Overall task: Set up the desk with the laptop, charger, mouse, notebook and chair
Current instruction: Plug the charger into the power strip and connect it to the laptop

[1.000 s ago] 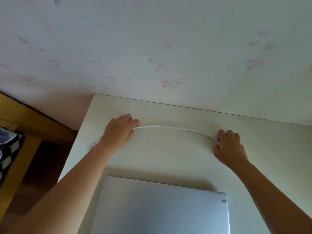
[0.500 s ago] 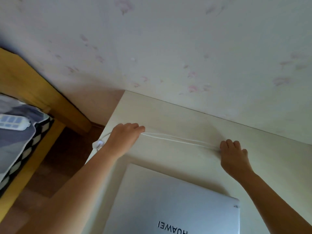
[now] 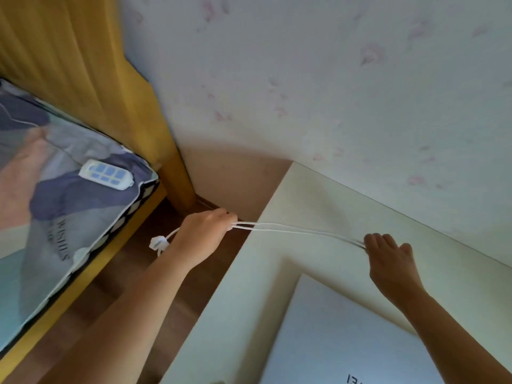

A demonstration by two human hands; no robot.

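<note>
Stretching a doubled white charger cable (image 3: 299, 231) past the desk (image 3: 277, 273) edge, the left hand (image 3: 206, 231) grips one end and the right hand (image 3: 388, 259) pinches the other, beyond the closed laptop (image 3: 346, 342).

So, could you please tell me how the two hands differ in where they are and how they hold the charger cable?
The left hand is out past the desk's left edge, above the floor; the right hand is over the desk top. The left hand is closed round the white charger cable, with a bundled end hanging below its wrist; the right hand pins the cable's other end under its fingers. Both grip the same doubled cable, stretched between them.
</note>
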